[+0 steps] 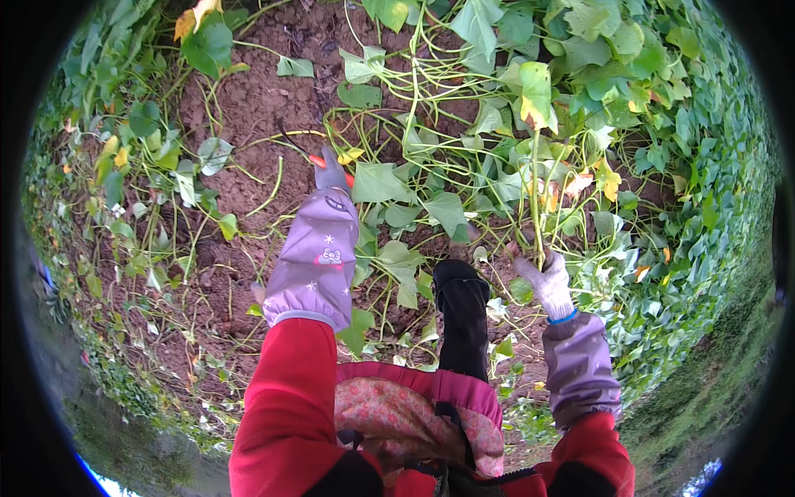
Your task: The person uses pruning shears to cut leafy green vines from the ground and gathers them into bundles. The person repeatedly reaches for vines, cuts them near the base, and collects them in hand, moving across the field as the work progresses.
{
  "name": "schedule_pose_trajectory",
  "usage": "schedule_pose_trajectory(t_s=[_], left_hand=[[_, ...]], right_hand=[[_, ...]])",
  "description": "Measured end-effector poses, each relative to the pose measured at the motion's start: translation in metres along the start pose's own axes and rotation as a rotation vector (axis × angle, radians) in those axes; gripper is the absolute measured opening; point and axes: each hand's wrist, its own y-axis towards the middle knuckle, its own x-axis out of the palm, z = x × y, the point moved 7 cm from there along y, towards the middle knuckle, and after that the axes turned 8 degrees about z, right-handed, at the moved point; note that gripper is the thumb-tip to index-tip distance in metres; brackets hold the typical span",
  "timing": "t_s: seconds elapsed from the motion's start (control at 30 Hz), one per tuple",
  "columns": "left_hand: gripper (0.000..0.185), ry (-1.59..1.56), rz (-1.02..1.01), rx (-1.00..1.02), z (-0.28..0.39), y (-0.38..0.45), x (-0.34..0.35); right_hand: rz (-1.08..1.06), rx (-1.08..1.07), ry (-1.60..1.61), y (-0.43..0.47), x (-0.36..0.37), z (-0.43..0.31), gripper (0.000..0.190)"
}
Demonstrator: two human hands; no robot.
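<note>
My left hand [331, 171], in a grey glove, grips the orange handle [317, 161] of a tool that looks like a sickle. Its thin dark blade [290, 138] curves away to the upper left over the soil, beside a yellowish stem. In a pale knit glove, my right hand [549, 279] is closed around a bundle of sweet potato vine stems [536, 192] that stands up from the fist. A yellowing leaf [536, 93] hangs near the top of that bundle. Between both hands lie tangled vines and broad green leaves [380, 182].
Reddish-brown soil [248, 124] shows at the left and upper middle. Dense vine foliage [702, 149] covers the right side. Below my hands are a black boot [461, 298] and a floral apron [397, 413]. Grassy ground [689, 385] lies at the lower right.
</note>
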Motion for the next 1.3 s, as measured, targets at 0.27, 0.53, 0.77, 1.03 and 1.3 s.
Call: schedule_pose_trajectory(t_s=[0.27, 0.53, 0.77, 1.03, 1.3], left_hand=[[0.032, -0.669, -0.065, -0.57, 0.009, -0.03, -0.009], [0.017, -0.872, -0.253, -0.277, 0.112, -0.175, -0.184], [0.018, -0.598, -0.4, 0.444, 0.207, -0.301, -0.262], [0.039, -0.424, -0.844, 0.907, 0.253, -0.396, -0.292], [0.043, -0.457, -1.06, 1.059, 0.261, -0.435, -0.321]], right_hand=[[-0.15, 0.055, 0.301, 0.002, 0.015, -0.008, 0.032], [0.024, -0.011, 0.149, -0.004, 0.016, -0.069, 0.033], [-0.248, -0.049, -0.012, -0.025, 0.032, -0.121, 0.057], [-0.221, 0.01, -0.112, -0.056, 0.022, -0.155, 0.058], [-0.475, 0.024, -0.271, -0.097, 0.009, -0.124, 0.026]])
